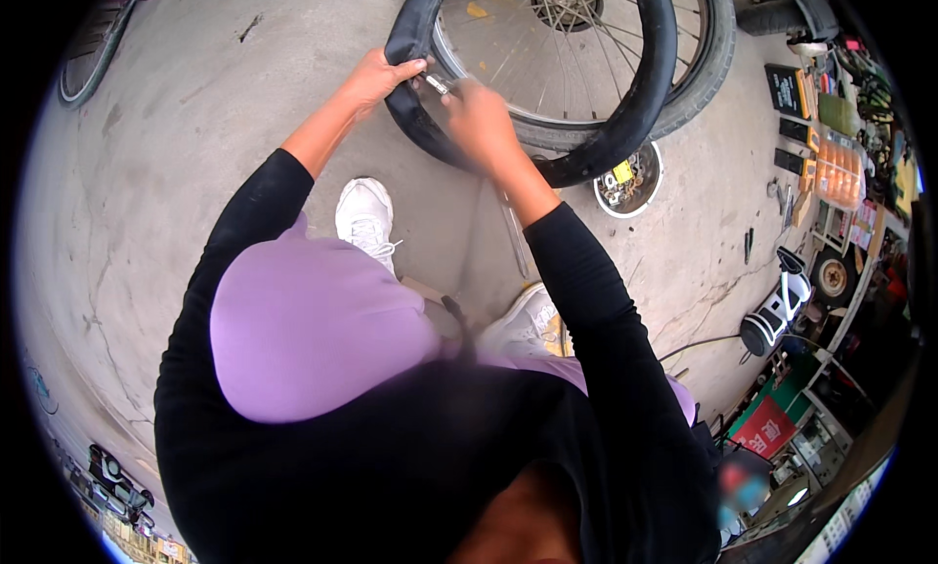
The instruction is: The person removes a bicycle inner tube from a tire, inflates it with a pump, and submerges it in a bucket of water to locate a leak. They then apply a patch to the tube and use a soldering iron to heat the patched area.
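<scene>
A black inner tube (652,76) loops in front of a spoked bicycle wheel (711,66) at the top middle. My left hand (381,79) is closed on the tube's left side, its thumb by a small metal piece (437,83) that looks like the valve. My right hand (477,120), blurred, reaches to that metal piece with its fingers curled around the end of it; exactly what it holds is partly hidden. A white bucket (606,202) of small metal parts and a yellow item sits below the wheel, right of my right hand.
Boxes (788,88), hand tools (788,201), a clear egg-shaped-cavity case (839,167) and a small white-and-black wheeled device (777,308) line the right side, with shelving beyond. A long thin metal bar (513,232) lies near my white shoes. Another tire (93,85) is at upper left.
</scene>
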The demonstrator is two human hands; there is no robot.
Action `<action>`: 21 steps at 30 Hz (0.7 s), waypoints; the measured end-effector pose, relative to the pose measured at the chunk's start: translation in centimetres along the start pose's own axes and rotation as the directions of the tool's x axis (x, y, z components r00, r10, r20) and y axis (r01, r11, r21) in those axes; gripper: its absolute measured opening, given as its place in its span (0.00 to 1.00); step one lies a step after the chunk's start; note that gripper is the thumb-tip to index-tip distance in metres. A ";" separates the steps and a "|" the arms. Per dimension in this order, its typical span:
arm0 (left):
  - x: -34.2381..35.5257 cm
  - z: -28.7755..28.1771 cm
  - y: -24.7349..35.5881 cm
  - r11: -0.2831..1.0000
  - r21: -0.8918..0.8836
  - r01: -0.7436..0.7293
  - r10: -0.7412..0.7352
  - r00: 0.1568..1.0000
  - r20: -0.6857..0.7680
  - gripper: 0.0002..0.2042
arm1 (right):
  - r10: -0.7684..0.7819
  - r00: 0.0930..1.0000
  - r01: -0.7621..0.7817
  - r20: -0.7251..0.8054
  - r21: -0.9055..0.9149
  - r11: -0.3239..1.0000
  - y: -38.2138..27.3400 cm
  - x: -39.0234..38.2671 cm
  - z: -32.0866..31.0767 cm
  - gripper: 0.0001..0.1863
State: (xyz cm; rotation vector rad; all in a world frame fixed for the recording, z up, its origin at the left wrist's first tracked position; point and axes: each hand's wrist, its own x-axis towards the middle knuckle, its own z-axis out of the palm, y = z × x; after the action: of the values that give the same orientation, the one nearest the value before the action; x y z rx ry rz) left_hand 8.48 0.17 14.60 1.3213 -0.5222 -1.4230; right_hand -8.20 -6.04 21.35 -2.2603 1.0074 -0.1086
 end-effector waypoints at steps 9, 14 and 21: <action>1.0 -2.6 -1.5 0.999 -0.001 0.053 -0.053 0.988 -0.144 0.16 | -0.028 0.561 -0.401 0.827 0.301 0.865 6.7 -11.7 -10.8 0.20; 2.2 -3.3 -4.0 0.992 -0.063 0.110 -0.122 0.960 -0.252 0.16 | 0.589 0.776 -0.434 0.226 -0.486 0.758 17.5 -18.4 -3.3 0.31; 1.5 -1.5 -3.7 0.977 -0.146 0.152 -0.183 0.957 -0.227 0.15 | 0.524 0.848 -0.510 -0.078 -0.388 0.767 20.4 -21.3 1.8 0.40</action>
State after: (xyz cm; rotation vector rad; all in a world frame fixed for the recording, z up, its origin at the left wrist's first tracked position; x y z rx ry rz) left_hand 8.67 0.55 10.31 1.4359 -0.1589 -1.3849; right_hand -35.53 -0.47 11.65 -2.2146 1.7270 0.4112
